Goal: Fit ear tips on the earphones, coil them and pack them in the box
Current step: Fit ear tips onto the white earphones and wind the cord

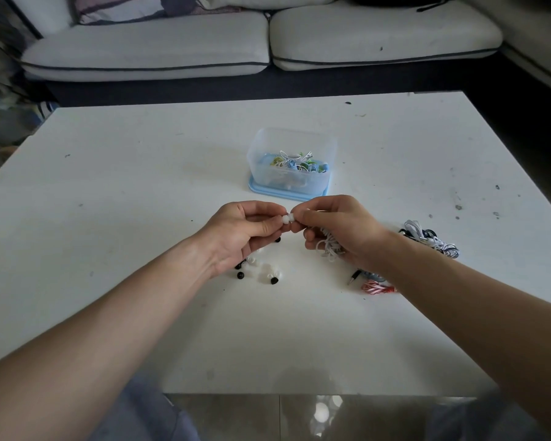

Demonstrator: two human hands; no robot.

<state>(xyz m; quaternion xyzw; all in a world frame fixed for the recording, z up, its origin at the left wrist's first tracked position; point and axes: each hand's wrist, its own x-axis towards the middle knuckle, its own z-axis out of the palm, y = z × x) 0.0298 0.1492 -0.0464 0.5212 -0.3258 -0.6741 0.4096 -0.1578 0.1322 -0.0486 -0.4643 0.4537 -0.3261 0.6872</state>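
Note:
My left hand (245,229) pinches a white ear tip (286,218) between thumb and fingers. It meets my right hand (334,226) above the middle of the white table (140,192). That hand holds a white earphone at its fingertips, with the bunched white cable (329,245) hanging under the palm. The tip touches the earbud end. Beyond the hands stands a clear plastic box (291,163) on a blue lid, with several coiled earphones inside.
Several loose black and white ear tips (261,270) lie under my left wrist. A tangle of earphones (430,238) lies at the right, with a red-and-white cable (376,287) and a jack plug by my right forearm. A grey sofa (268,43) stands behind the table.

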